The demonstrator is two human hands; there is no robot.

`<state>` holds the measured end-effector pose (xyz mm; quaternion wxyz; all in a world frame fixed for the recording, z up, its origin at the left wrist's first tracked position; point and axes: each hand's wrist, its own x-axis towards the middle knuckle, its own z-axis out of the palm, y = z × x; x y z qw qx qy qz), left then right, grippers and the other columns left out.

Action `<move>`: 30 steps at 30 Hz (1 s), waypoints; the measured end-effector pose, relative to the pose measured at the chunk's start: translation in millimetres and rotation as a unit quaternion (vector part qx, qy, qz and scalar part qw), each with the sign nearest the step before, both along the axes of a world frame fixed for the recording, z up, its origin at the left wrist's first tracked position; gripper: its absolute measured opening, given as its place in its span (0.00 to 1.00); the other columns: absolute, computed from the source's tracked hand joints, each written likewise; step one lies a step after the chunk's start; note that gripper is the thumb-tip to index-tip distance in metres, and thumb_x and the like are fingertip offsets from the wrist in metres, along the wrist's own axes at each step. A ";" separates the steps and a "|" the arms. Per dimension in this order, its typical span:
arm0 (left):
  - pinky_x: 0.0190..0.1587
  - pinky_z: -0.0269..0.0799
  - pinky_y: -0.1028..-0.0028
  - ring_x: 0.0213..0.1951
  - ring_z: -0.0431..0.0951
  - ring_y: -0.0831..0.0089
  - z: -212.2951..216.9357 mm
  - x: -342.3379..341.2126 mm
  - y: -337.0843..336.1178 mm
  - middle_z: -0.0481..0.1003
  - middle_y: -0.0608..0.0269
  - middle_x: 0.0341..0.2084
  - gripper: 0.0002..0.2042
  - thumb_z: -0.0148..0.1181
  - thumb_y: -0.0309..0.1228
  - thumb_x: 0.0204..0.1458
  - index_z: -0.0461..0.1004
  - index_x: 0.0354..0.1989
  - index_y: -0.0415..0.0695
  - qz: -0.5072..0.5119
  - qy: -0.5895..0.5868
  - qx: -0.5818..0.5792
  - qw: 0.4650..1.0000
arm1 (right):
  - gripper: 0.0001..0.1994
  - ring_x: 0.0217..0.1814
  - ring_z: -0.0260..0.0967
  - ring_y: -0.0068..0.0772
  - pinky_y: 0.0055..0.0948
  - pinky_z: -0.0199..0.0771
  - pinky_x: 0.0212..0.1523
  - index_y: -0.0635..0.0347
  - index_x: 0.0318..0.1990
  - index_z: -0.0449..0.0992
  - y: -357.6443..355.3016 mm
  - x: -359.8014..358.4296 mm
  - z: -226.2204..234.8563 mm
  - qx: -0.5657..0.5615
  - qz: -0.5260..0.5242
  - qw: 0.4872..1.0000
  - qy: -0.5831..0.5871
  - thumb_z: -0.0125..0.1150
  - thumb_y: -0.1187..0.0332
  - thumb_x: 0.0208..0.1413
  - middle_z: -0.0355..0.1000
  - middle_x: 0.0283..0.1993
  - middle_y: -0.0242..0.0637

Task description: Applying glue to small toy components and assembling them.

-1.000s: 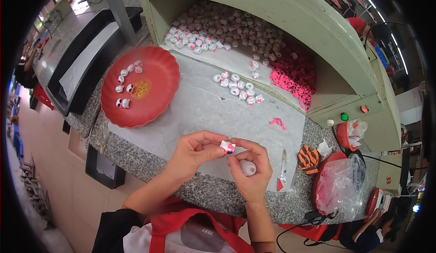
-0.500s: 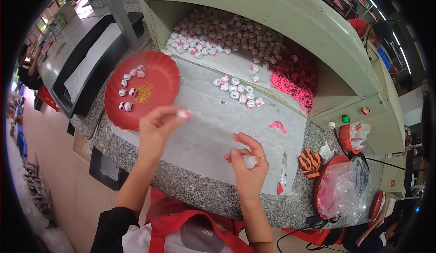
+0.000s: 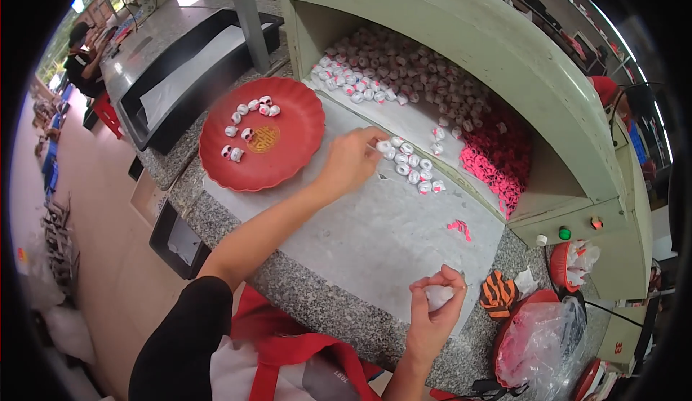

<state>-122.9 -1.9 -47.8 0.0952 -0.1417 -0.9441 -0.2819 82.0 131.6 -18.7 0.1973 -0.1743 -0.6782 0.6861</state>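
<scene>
My left hand point(image 3: 352, 162) reaches across the paper to a cluster of small white rounded pieces point(image 3: 413, 160), some with pink bits. Thumb and fingertips close on the piece at the cluster's left end. Low on the right, my right hand point(image 3: 437, 301) is wrapped round a small white squeeze bottle point(image 3: 439, 296), mostly covered by the fingers. A red scalloped plate point(image 3: 216, 174) on the left carries several white pieces with dark and pink marks. Small pink pieces point(image 3: 459, 229) lie on the paper above my right hand.
A pale green cabinet point(image 3: 461, 12) arches over heaped white pieces point(image 3: 404, 62) and pink pieces point(image 3: 497, 159). Black trays point(image 3: 162, 116) stand left of the plate. On the right are a tiger-striped cloth point(image 3: 497, 293), a plastic bag point(image 3: 540, 336) and a red basket point(image 3: 561, 264).
My left hand has moved from near the plate to the white cluster; the pink-marked piece is gone from its fingers. The plate seems to hold one more. The whole view has shifted.
</scene>
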 end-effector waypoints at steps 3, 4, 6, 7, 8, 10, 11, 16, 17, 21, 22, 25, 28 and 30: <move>0.43 0.70 0.71 0.41 0.73 0.64 21.4 50.6 -15.3 0.71 0.57 0.36 0.13 0.52 0.20 0.47 0.67 0.43 0.37 -0.143 -0.414 0.635 0.637 | 0.21 0.35 0.63 0.23 0.20 0.65 0.37 0.64 0.45 0.61 0.0 -2.4 1.4 0.036 0.001 0.999 0.028 0.52 0.87 0.40 0.60 0.33 0.32; 0.45 0.70 0.72 0.42 0.72 0.66 25.2 68.9 -17.9 0.71 0.58 0.37 0.13 0.51 0.19 0.48 0.66 0.43 0.36 -0.165 -0.453 0.656 0.581 | 0.21 0.34 0.63 0.23 0.21 0.66 0.37 0.64 0.45 0.61 -3.4 -6.9 8.1 -0.016 0.014 0.999 0.035 0.51 0.86 0.40 0.61 0.34 0.34; 0.45 0.70 0.72 0.42 0.72 0.66 27.7 97.9 -13.7 0.70 0.56 0.38 0.14 0.52 0.18 0.47 0.65 0.43 0.35 -0.180 -0.373 0.595 0.689 | 0.20 0.34 0.64 0.24 0.21 0.66 0.37 0.64 0.45 0.61 -7.0 -3.6 20.6 -0.062 0.013 0.997 0.036 0.50 0.86 0.40 0.63 0.35 0.36; 0.45 0.70 0.71 0.42 0.72 0.67 29.4 108.5 -11.6 0.70 0.54 0.39 0.14 0.52 0.16 0.46 0.65 0.44 0.34 -0.188 -0.274 0.526 0.783 | 0.18 0.34 0.64 0.25 0.22 0.66 0.37 0.65 0.43 0.62 -7.6 0.6 25.7 -0.028 0.017 0.999 0.024 0.51 0.84 0.40 0.64 0.35 0.38; 0.45 0.70 0.71 0.42 0.72 0.67 35.0 116.0 -7.8 0.70 0.54 0.39 0.14 0.52 0.16 0.46 0.65 0.44 0.34 -0.196 -0.283 0.527 0.777 | 0.17 0.34 0.64 0.26 0.22 0.66 0.37 0.66 0.42 0.62 -5.9 4.2 28.9 0.008 0.022 1.000 0.011 0.52 0.81 0.41 0.65 0.36 0.40; 0.45 0.71 0.72 0.44 0.71 0.68 43.7 126.0 -2.3 0.68 0.52 0.41 0.15 0.53 0.13 0.43 0.65 0.42 0.33 -0.160 -0.233 0.520 0.806 | 0.15 0.34 0.65 0.26 0.22 0.66 0.36 0.67 0.40 0.64 -6.1 11.9 30.2 0.109 -0.007 0.992 0.057 0.53 0.78 0.40 0.66 0.35 0.39; 0.44 0.72 0.72 0.43 0.71 0.68 41.7 126.3 -2.2 0.67 0.52 0.40 0.14 0.53 0.13 0.43 0.66 0.40 0.33 -0.165 -0.244 0.519 0.803 | 0.15 0.33 0.65 0.27 0.23 0.65 0.35 0.67 0.38 0.65 -6.9 14.6 30.4 0.205 -0.022 0.973 0.107 0.55 0.75 0.40 0.67 0.34 0.39; 0.44 0.72 0.74 0.41 0.72 0.70 38.3 125.2 0.0 0.67 0.55 0.38 0.14 0.54 0.13 0.42 0.67 0.40 0.34 -0.205 -0.147 0.500 0.828 | 0.12 0.32 0.66 0.27 0.22 0.65 0.34 0.66 0.34 0.69 -13.5 20.8 33.9 0.290 -0.021 0.951 0.102 0.56 0.71 0.40 0.68 0.32 0.39; 0.42 0.74 0.76 0.39 0.73 0.71 37.9 126.2 0.8 0.69 0.57 0.37 0.13 0.56 0.15 0.42 0.69 0.38 0.36 -0.187 -0.144 0.519 0.822 | 0.12 0.31 0.66 0.27 0.22 0.66 0.33 0.66 0.34 0.69 -14.1 20.9 34.0 0.300 -0.020 0.949 0.096 0.56 0.71 0.40 0.68 0.31 0.39; 0.42 0.74 0.76 0.40 0.73 0.71 37.2 128.3 0.9 0.68 0.57 0.36 0.13 0.56 0.14 0.42 0.69 0.38 0.35 -0.166 -0.166 0.518 0.822 | 0.13 0.17 0.66 0.31 0.23 0.65 0.17 0.68 0.34 0.68 -7.0 9.0 31.2 0.358 0.001 0.915 0.186 0.58 0.77 0.36 0.70 0.25 0.41; 0.42 0.74 0.76 0.39 0.73 0.71 36.9 128.0 1.2 0.68 0.57 0.36 0.13 0.55 0.14 0.41 0.69 0.38 0.35 -0.172 -0.157 0.514 0.826 | 0.13 0.17 0.66 0.31 0.23 0.65 0.17 0.68 0.34 0.68 -6.5 8.7 31.0 0.359 0.000 0.915 0.185 0.57 0.78 0.36 0.70 0.25 0.41; 0.44 0.72 0.75 0.41 0.72 0.70 38.0 128.0 -1.3 0.67 0.55 0.37 0.14 0.54 0.13 0.41 0.68 0.39 0.34 -0.191 -0.147 0.495 0.834 | 0.13 0.17 0.66 0.31 0.23 0.65 0.17 0.68 0.34 0.68 -5.8 9.1 31.6 0.358 0.001 0.916 0.183 0.57 0.78 0.36 0.70 0.26 0.41; 0.45 0.71 0.74 0.42 0.71 0.69 38.7 127.7 -0.8 0.66 0.53 0.39 0.14 0.53 0.11 0.41 0.67 0.39 0.32 -0.203 -0.142 0.472 0.846 | 0.13 0.16 0.66 0.31 0.23 0.65 0.17 0.68 0.34 0.67 -4.3 8.8 29.1 0.349 0.007 0.919 0.184 0.57 0.79 0.36 0.70 0.26 0.40; 0.45 0.72 0.74 0.42 0.71 0.69 38.4 127.1 0.2 0.66 0.53 0.39 0.14 0.53 0.11 0.41 0.67 0.39 0.33 -0.201 -0.137 0.462 0.853 | 0.13 0.16 0.66 0.31 0.23 0.65 0.17 0.68 0.34 0.67 -3.8 7.4 29.0 0.340 0.009 0.922 0.187 0.57 0.79 0.36 0.70 0.26 0.40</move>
